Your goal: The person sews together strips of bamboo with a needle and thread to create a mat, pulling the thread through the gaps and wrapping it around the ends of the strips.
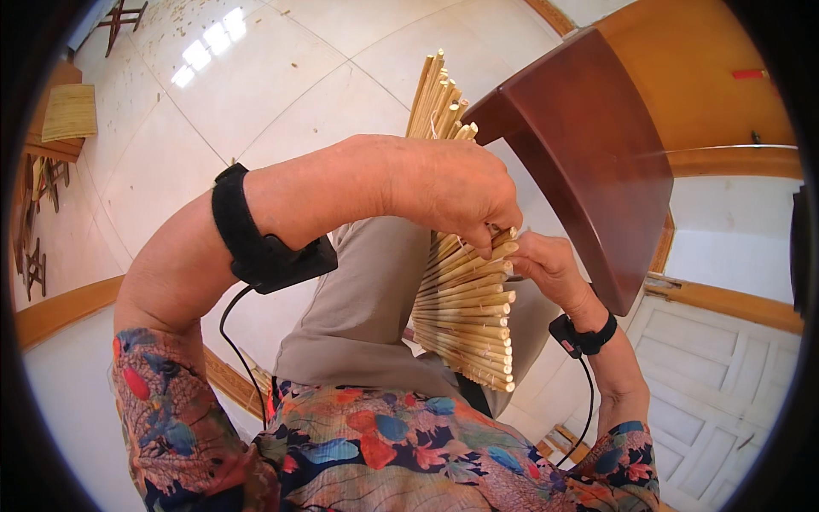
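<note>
The row of stalks [465,317], tied side by side with fine thread, hangs fanned over my lap, its cut ends facing right and its far part rising beyond my left forearm. My left hand [479,194] arches over it, fingers curled and closed at the row, near the topmost cut ends; whether they pinch a stalk or the thread [461,242], I cannot tell. My right hand [550,260] meets the ends from the other side, fingers bent in, their tips partly hidden, so I can't say if they grip. To work this well, I judge, the left should steady the stalk close to its tie while the right handles the end lightly, neither tugging its neighbours askew. Even tension on the thread matters, and the lower fan, its ends slightly staggered, wants support from my trousers [363,299] so its weight doesn't drag.
</note>
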### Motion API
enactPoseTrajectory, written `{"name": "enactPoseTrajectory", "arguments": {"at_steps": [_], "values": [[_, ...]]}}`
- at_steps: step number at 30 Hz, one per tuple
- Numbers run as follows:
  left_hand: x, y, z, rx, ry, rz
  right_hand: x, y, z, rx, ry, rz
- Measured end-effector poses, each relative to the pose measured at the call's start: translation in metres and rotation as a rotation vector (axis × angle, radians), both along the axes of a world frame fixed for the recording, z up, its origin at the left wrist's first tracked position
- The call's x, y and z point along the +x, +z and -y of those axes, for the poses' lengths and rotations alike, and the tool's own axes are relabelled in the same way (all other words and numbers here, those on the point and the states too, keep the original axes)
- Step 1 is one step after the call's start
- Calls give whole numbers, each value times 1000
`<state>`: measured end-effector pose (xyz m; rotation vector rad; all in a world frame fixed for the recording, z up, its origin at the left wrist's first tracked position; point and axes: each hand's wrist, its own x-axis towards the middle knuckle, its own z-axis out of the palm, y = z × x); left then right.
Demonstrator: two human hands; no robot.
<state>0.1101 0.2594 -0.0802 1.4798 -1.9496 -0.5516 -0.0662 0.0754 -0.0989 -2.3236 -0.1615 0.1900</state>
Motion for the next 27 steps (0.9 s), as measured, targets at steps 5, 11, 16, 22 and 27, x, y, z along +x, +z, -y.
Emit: {"name": "enactPoseTrajectory", "arguments": {"at_steps": [5, 11, 16, 22, 27], "values": [[-2, -2, -7, -53, -21, 18, -5, -6, -6, -32, 45, 97], [-2, -7, -9, -101, -77, 23, -13, -11, -12, -106, 89, 124], [0, -7, -7, -122, -98, 60, -10, -4, -19, -77, 87, 149], [-7, 0, -12, -86, -124, 93, -7, 5, -28, -145, 160, 164], [-6, 2, -18, -166, -107, 43, -9, 21, -33, -104, 92, 75]]}}
